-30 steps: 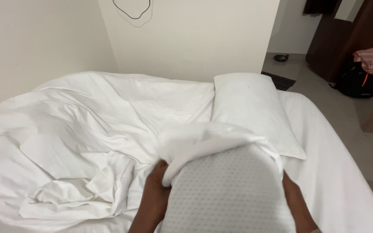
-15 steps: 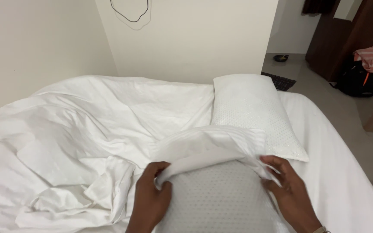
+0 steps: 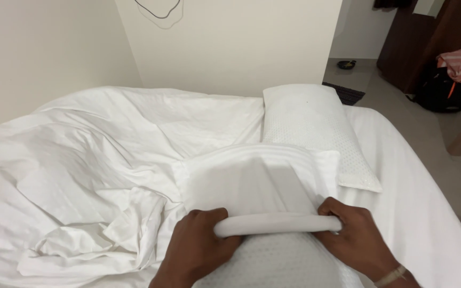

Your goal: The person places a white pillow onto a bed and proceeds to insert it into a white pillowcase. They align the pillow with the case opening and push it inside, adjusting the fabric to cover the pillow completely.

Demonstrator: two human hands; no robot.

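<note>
On the bed in front of me lies a pillow [image 3: 278, 264] with a dotted white surface, partly inside a white striped pillowcase [image 3: 252, 178]. My left hand [image 3: 196, 250] grips the rolled open edge of the pillowcase at its left end. My right hand [image 3: 356, 237] grips the same rolled edge at its right end. The far part of the pillow is hidden under the case.
A second dotted pillow [image 3: 316, 128] lies against the wall at the head of the bed. A crumpled white sheet [image 3: 76, 181] covers the left of the mattress. A black bag [image 3: 444, 85] sits on the floor at the right, by a dark wooden door [image 3: 417, 37].
Both hands have drawn the pillowcase edge toward me along the pillow; more of the pillow is now covered and the edge is rolled into a tight band.
</note>
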